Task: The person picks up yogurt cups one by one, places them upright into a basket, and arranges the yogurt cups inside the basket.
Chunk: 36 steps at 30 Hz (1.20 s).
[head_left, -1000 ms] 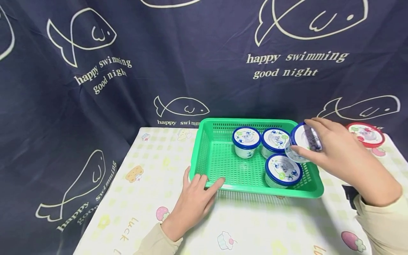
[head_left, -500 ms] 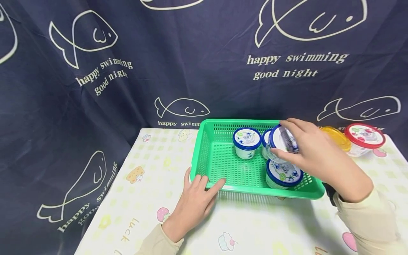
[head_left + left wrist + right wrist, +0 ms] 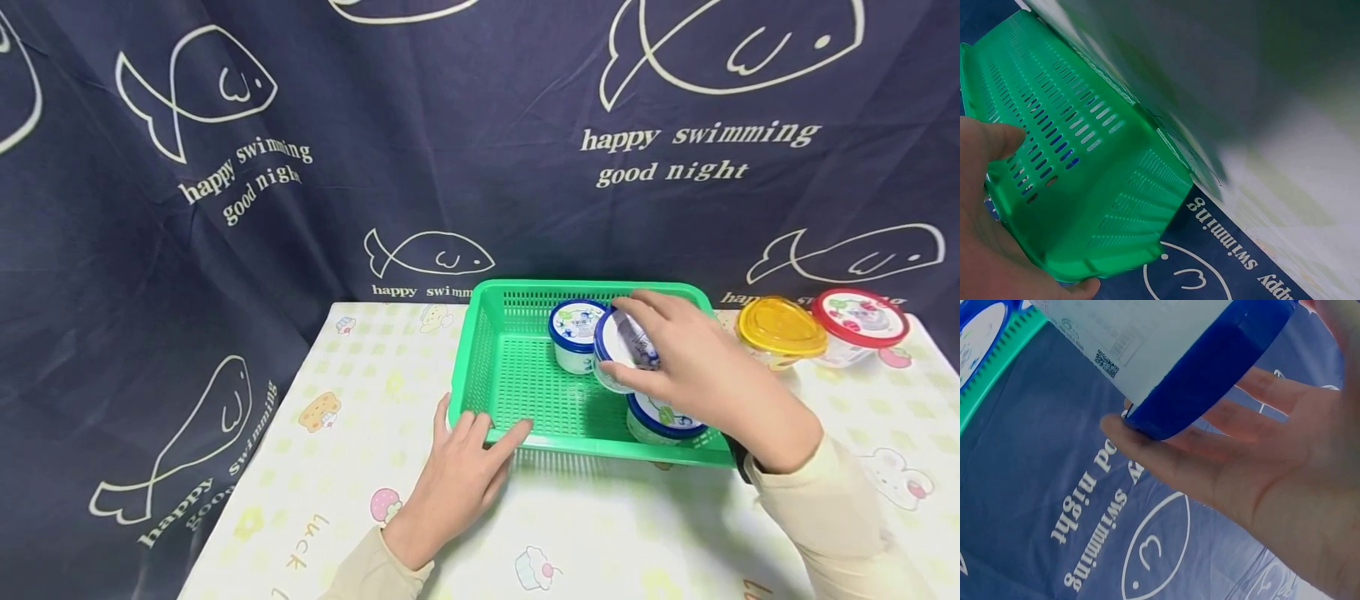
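Note:
My right hand (image 3: 697, 367) holds a plastic tub with a blue lid (image 3: 617, 343) over the green basket (image 3: 573, 447). In the right wrist view, the fingers and thumb grip the tub's blue lid (image 3: 1210, 372) at its edge, and the tub is tilted. Inside the basket stand a blue-lidded tub (image 3: 576, 327) at the back and another blue-lidded tub (image 3: 662, 419) at the front right, partly covered by the held one. A third tub is hidden behind my right hand. My left hand (image 3: 453, 471) grips the basket's front left rim, with its thumb against the basket wall (image 3: 1079, 212).
To the right of the basket stand a tub with a yellow lid (image 3: 782, 327) and a tub with a red lid (image 3: 861, 318), side by side. A patterned cloth (image 3: 600, 525) covers the table. A dark blue fish-print curtain (image 3: 525, 167) hangs right behind it.
My right hand has carried its blue-lidded tub leftward, from the basket's right end to over its middle. The yellow-lidded tub has come into view. My left hand stays on the rim.

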{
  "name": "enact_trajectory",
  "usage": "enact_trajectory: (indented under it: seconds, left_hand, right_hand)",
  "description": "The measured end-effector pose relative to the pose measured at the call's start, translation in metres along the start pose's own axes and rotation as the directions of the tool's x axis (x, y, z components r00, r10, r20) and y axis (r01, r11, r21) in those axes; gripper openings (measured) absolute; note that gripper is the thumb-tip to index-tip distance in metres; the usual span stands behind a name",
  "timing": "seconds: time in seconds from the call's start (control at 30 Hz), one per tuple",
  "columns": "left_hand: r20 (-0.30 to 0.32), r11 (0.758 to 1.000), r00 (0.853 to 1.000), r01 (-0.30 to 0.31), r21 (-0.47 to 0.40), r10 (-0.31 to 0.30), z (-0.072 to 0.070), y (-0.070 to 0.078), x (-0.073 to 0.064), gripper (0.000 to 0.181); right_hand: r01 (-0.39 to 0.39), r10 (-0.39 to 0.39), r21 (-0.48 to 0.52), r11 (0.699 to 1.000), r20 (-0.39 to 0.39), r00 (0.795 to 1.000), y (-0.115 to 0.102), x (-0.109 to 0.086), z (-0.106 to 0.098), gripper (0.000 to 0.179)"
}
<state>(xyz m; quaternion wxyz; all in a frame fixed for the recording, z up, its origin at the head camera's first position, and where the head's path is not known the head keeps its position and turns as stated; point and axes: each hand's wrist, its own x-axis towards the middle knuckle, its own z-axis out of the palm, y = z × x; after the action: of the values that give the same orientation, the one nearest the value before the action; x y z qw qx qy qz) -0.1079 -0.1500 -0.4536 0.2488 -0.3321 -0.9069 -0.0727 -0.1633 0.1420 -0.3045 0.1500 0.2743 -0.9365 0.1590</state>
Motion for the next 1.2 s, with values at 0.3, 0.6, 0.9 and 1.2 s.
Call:
enact_trajectory:
  seconds: [0.3,0.6,0.9,1.2]
  left_hand:
    - [0.010,1.000,1.000,0.004,0.000,-0.004,0.000,-0.001,0.000,0.048]
    - [0.004,1.000,1.000,-0.007,0.014,0.007,-0.001,-0.001,0.001,0.049]
    - [0.003,1.000,1.000,-0.005,0.026,0.005,-0.002,-0.001,0.002,0.050]
    - [0.014,0.999,1.000,0.000,0.042,-0.001,-0.001,0.001,0.001,0.051]
  right_hand:
    - [0.000,0.000,-0.018,1.000,0.014,1.000,-0.013,0.004,0.017,0.071]
    - [0.032,-0.033,0.005,0.999,0.063,0.997,-0.018,0.005,0.035,0.073]
    - [0.046,-0.044,-0.013,0.999,0.104,0.994,-0.020,0.002,0.048,0.073]
    - [0.106,-0.087,-0.088,0.990,0.194,0.977,-0.019,0.006,0.061,0.071]
